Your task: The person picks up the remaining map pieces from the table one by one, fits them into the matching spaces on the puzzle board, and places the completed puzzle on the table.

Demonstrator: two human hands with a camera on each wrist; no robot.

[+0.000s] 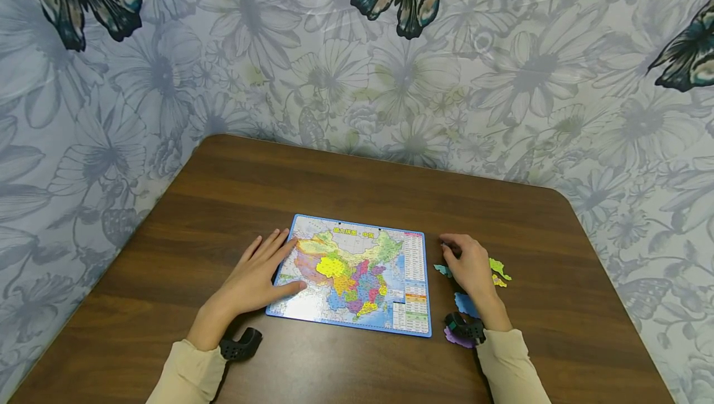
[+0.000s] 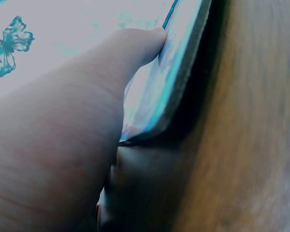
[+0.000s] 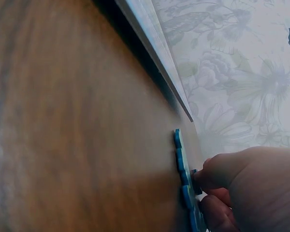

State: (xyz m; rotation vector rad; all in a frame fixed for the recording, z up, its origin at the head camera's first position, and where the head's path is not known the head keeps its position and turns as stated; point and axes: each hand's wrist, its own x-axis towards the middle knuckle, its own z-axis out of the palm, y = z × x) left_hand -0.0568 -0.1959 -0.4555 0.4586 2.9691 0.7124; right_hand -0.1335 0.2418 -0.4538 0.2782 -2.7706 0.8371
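Note:
A map puzzle board (image 1: 312, 302) with a blue border and many-coloured regions lies flat on the table. My left hand (image 1: 248, 280) rests on its left edge, fingers spread and thumb over the lower left part; in the left wrist view the thumb (image 2: 140, 43) touches the board's face. To the right of the board, my right hand (image 1: 471, 267) has bent fingers and pinches a small dark-edged puzzle piece (image 3: 196, 181), mostly hidden by the fingertips. Around that hand lie a teal piece (image 1: 442, 269), a blue piece (image 1: 466, 305), a purple piece (image 1: 458, 338) and a green piece (image 1: 500, 267).
A yellow piece (image 1: 498, 281) sits just below the green one. The brown wooden table (image 1: 357, 367) ends at the back against a flowered, butterfly-printed backdrop (image 1: 413, 82). Black wrist cameras are strapped to both wrists.

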